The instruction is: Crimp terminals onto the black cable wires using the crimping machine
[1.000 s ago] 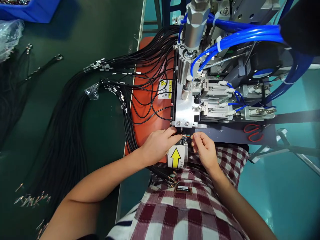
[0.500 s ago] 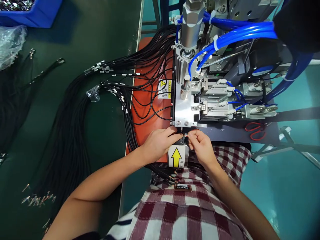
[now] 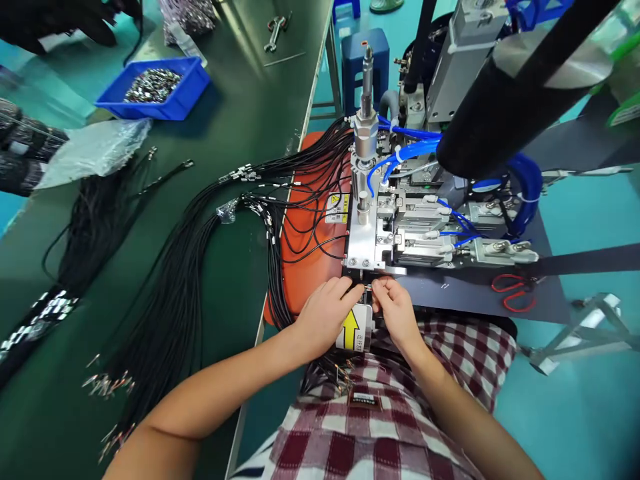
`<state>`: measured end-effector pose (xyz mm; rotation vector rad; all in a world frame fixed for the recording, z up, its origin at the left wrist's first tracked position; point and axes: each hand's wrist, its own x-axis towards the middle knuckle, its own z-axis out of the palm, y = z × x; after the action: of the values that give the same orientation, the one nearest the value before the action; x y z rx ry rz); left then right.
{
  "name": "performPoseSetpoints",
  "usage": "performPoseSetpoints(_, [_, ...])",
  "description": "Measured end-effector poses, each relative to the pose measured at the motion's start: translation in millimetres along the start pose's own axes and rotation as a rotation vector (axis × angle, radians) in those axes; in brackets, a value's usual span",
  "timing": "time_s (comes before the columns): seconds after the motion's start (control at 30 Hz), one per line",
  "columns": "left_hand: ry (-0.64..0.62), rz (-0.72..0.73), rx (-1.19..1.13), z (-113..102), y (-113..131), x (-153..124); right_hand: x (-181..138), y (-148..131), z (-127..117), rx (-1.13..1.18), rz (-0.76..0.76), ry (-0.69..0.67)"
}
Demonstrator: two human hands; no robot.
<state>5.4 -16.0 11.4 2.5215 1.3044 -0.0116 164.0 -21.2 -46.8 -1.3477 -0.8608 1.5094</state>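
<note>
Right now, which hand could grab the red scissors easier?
The right hand, probably. The scissors lie on the dark plate to the right of it, with nothing between them. The left hand sits on the far side, by the orange mat, and would have to cross over.

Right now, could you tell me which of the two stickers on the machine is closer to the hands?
The yellow arrow sticker, lying right between the left hand and right hand. The warning sticker sits farther up, on the orange mat among the cables.

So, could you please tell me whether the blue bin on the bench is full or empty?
Partly full: the blue bin holds a heap of small metal parts.
</note>
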Motion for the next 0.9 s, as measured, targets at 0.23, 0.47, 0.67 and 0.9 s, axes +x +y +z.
performPoseSetpoints(0.23, [0.101, -0.078, 0.015, 9.5, 7.4, -2.7, 1.6, 7.3, 2.5, 0.093, -0.005, -0.017])
performPoseSetpoints(0.47, [0.221, -0.201, -0.059, 15.8, 18.0, -2.4, 1.5, 10.2, 4.9, 0.128, -0.006, 0.019])
performPoseSetpoints(0.67, [0.37, -0.373, -0.246, 20.7, 33.9, -39.3, 2.3, 9.7, 3.4, 0.121, -0.014, 0.004])
performPoseSetpoints(0.9, [0.323, -0.468, -0.044, 35.7, 25.1, -57.0, 2.9, 7.9, 2.0, 0.094, -0.007, 0.003])
